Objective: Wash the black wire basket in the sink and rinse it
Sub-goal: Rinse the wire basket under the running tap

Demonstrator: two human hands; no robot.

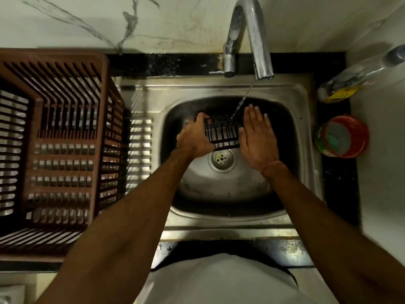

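The black wire basket (222, 132) hangs over the steel sink (302, 132), just above the drain (221, 160). My left hand (196, 138) grips its left end, fingers curled over the rim. Flat against the basket's right end lies my right hand (256, 137), its fingers straight and together. A thin stream of water (241, 104) runs from the chrome tap (252, 40) onto the basket's far right corner, close to my right fingertips.
A large brown slatted plastic crate (54, 150) fills the draining board on the left. On the right ledge stand a red tub with a green scrubber (343, 137) and a lying bottle with a yellow label (350, 84). Marble wall behind.
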